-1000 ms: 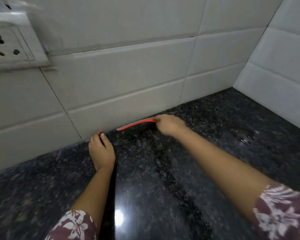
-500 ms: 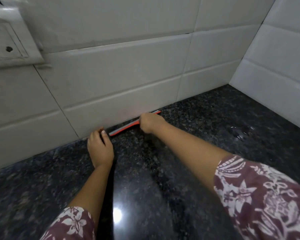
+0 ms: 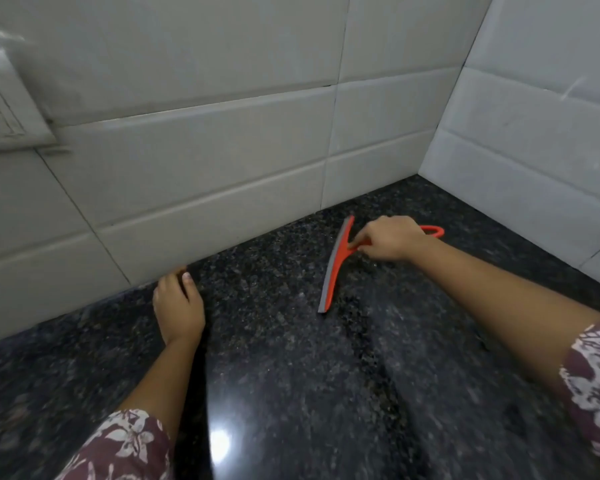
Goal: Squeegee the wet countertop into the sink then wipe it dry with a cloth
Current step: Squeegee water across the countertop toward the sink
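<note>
An orange squeegee (image 3: 335,268) with a grey rubber edge rests blade-down on the black speckled granite countertop (image 3: 291,393). My right hand (image 3: 390,239) is closed around its handle, whose loop end sticks out to the right. The blade runs from near the wall towards me. My left hand (image 3: 177,306) lies flat on the counter at the foot of the tiled wall, holding nothing. No sink and no cloth are in view.
White tiled walls (image 3: 205,168) meet in a corner at the back right. A white electrical socket plate (image 3: 4,109) is mounted on the wall at the upper left. A ceiling light glares off the counter near me.
My right hand has pulled the squeegee away from the wall and turned it, so the blade now runs front to back instead of along the wall. My left hand has stayed put.
</note>
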